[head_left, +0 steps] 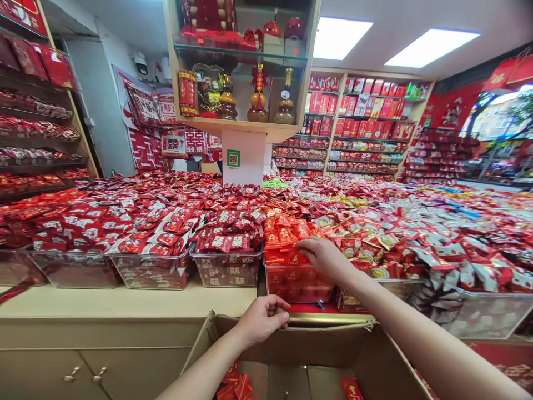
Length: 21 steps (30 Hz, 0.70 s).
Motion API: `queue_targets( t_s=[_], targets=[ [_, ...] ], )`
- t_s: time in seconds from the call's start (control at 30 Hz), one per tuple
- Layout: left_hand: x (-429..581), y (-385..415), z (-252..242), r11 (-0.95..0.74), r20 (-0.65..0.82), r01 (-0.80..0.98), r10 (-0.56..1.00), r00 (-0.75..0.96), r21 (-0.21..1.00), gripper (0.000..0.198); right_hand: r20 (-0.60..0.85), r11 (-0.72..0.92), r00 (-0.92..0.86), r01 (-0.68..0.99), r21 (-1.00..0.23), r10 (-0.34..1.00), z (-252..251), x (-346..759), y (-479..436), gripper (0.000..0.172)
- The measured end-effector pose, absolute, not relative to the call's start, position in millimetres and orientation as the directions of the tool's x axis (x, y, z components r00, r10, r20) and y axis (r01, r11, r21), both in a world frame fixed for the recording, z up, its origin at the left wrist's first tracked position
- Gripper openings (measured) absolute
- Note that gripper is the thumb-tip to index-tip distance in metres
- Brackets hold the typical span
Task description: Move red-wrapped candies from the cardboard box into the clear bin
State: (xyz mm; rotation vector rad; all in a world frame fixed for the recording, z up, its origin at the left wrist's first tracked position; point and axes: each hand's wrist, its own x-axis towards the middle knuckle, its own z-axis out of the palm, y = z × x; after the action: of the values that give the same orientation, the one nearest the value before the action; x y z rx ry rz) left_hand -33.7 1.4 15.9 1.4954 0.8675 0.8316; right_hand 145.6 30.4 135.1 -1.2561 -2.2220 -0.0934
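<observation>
My right hand [327,258] reaches over a clear plastic bin [300,280] piled with glossy red-orange packets [281,236] that have gold lettering. Its thumb and fingertips close together on a packet at the pile's right side; the palm side is mostly hidden. Lower down, my left hand [264,319] hovers near the far rim of an open cardboard box [328,344]. Its fingers are loosely curled in toward the thumb, with nothing visible in them. Inside the box lie several red packets [241,386] at the left and another red packet [352,389] at the right.
Bins of dark red packets [227,269] line the cream counter [125,305] to the left. White-and-red packets [491,269] overflow a bin at the right. A display cabinet [241,125] overhangs the heaps on a white post [250,166]. Stocked shelves [366,125] stand behind.
</observation>
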Motion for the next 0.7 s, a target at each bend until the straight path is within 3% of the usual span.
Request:
queue_targets(
  t_s=[0.27, 0.4, 0.5, 0.6, 0.7],
  targets=[
    [-33, 2, 16, -0.077, 0.033, 0.070, 0.873, 0.487, 0.995, 0.022, 0.458, 0.479, -0.340, 0.846, -0.233, 0.822, 135, 139, 31, 0.019],
    [-33, -1, 20, -0.051, 0.003, 0.090, 0.881, 0.473, 0.995, 0.023, 0.537, 0.465, -0.281, 0.851, -0.243, 0.795, 138, 147, 20, 0.022],
    [-34, 0, 23, -0.059, 0.006, 0.099, 0.882, 0.471, 0.993, 0.023, 0.558, 0.486, -0.261, 0.820, -0.302, 0.787, 131, 149, -6, 0.016],
    [-33, 2, 22, -0.053, 0.007, 0.079, 0.873, 0.488, 0.995, 0.024, 0.304, 0.567, -0.479, 0.700, -0.434, 0.823, 98, 142, -38, 0.014],
    [-33, 5, 21, -0.021, -0.015, 0.068, 0.872, 0.490, 0.997, 0.024, -0.032, 0.558, -0.672, 0.639, -0.530, 0.740, 39, 127, -59, 0.014]
  ],
)
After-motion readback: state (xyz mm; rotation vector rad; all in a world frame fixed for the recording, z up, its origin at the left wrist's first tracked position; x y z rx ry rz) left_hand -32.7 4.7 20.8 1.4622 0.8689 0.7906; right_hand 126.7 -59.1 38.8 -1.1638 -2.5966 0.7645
